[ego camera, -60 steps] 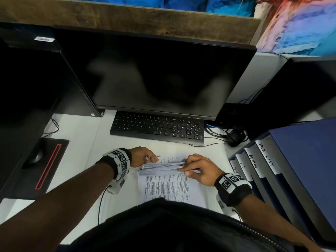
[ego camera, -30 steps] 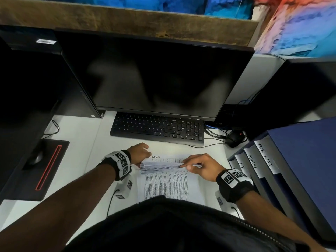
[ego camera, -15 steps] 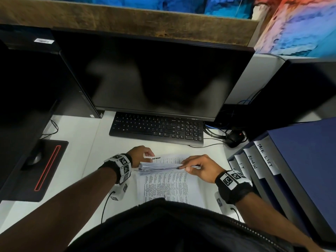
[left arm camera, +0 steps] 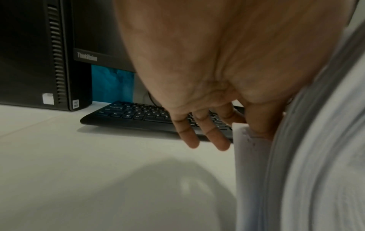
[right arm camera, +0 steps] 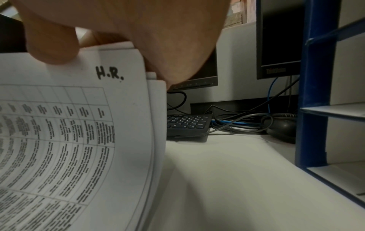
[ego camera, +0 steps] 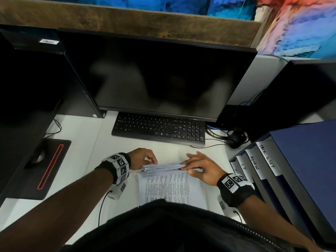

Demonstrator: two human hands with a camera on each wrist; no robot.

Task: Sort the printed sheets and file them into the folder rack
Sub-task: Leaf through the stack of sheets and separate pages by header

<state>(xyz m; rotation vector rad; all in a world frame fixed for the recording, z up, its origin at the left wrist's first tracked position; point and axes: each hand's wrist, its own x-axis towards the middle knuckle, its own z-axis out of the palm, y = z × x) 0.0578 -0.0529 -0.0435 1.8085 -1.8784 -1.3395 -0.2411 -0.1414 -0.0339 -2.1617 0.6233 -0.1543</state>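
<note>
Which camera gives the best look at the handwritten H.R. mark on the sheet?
The right wrist view: the H.R. mark is sharp above the printed table, near the right hand's thumb. The head view shows only the stack of sheets edge-on, the left wrist view only blurred paper edges.

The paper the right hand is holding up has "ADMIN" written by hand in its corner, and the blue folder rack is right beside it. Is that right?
Not quite. The right wrist view shows the sheet under the right hand has "H.R." handwritten in its corner, not "ADMIN". "ADMIN" is on a divider tab in the rack. The rest holds: the blue folder rack stands right beside it.
</note>
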